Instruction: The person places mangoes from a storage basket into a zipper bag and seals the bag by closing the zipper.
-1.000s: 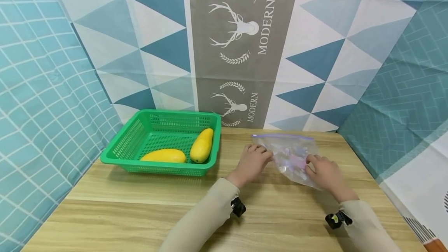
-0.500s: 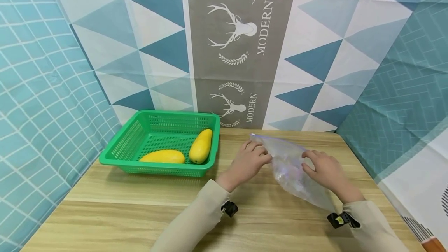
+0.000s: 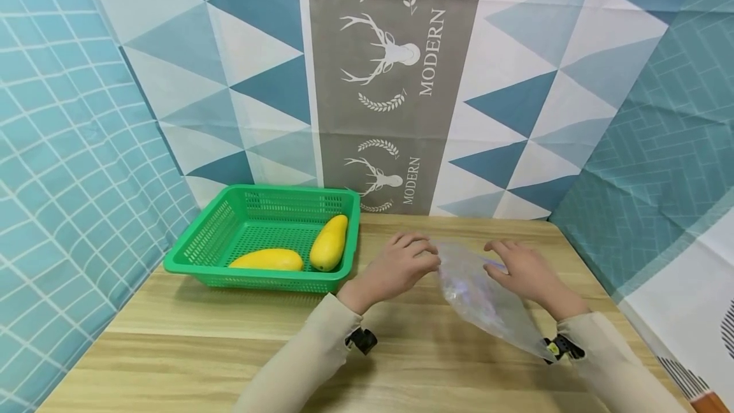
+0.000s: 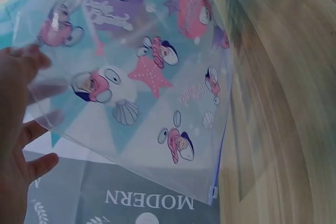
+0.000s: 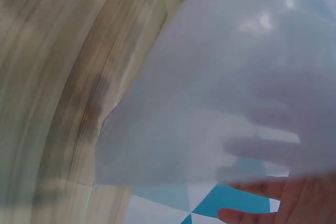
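A translucent zip bag [image 3: 464, 285] tilts up off the table between my hands; pink cartoon prints on the bag [image 4: 152, 72] show in the left wrist view. My left hand [image 3: 395, 266] pinches its left edge, with some fingers seen through the plastic. Facing it, my right hand [image 3: 527, 276] has its fingers extended at the bag's right side. The right wrist view shows several of those fingers blurred behind the plastic, and whether they touch it is unclear. The bag's lower corner hangs beside my right wrist. No contents can be made out inside it.
A green basket [image 3: 264, 276] stands at the back left of the wooden table [image 3: 413, 368]. Two yellow squashes, one lying flat [image 3: 269, 259] and one leaning on the right wall [image 3: 329, 244], are in it. Patterned cloth hangs behind and at both sides.
The bag has swung from nearly flat to tilted, its lower corner coming toward my right wrist. My left hand moved slightly left; my right hand's fingers spread and shifted back.
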`<state>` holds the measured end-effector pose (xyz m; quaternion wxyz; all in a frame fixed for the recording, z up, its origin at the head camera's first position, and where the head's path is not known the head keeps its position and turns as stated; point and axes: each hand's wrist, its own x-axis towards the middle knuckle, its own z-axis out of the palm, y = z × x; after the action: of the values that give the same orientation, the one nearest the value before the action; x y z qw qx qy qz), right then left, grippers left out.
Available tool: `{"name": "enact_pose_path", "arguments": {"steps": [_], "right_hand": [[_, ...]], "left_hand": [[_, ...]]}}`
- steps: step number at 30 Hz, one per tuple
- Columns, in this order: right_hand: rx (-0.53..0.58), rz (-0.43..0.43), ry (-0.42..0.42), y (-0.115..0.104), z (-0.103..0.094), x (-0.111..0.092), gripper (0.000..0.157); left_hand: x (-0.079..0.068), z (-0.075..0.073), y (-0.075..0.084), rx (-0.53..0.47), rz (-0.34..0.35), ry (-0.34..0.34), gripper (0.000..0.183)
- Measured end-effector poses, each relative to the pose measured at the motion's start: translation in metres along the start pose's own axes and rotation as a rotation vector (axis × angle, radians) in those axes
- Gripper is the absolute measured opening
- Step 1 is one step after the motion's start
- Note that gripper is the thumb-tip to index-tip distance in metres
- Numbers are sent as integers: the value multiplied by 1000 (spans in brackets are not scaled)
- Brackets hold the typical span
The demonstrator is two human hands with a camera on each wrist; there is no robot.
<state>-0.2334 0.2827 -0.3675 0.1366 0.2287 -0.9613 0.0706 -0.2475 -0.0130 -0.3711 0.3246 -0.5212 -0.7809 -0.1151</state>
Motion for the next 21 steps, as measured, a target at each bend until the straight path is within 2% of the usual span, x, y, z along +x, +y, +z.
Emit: {"name": "enact_pose_path", "arguments": {"steps": [4,7,12,18,21], "right_hand": [[-13,0,-57,1,0,0,33],[-22,-3,-98,3,-2,0,35],[-14,-33,-177,8,-5,3,40],[27,-29,-326,16,6,6,55],[22,7,-365,21,17,7,59]], "left_hand": [[-5,0,-2,-69,30,-35,10],[-8,0,-3,-51,88,-59,12],[-11,-5,-6,-25,157,-46,11],[-14,-8,-8,-24,164,-15,9],[-16,-8,-9,-24,160,-11,8]]}}
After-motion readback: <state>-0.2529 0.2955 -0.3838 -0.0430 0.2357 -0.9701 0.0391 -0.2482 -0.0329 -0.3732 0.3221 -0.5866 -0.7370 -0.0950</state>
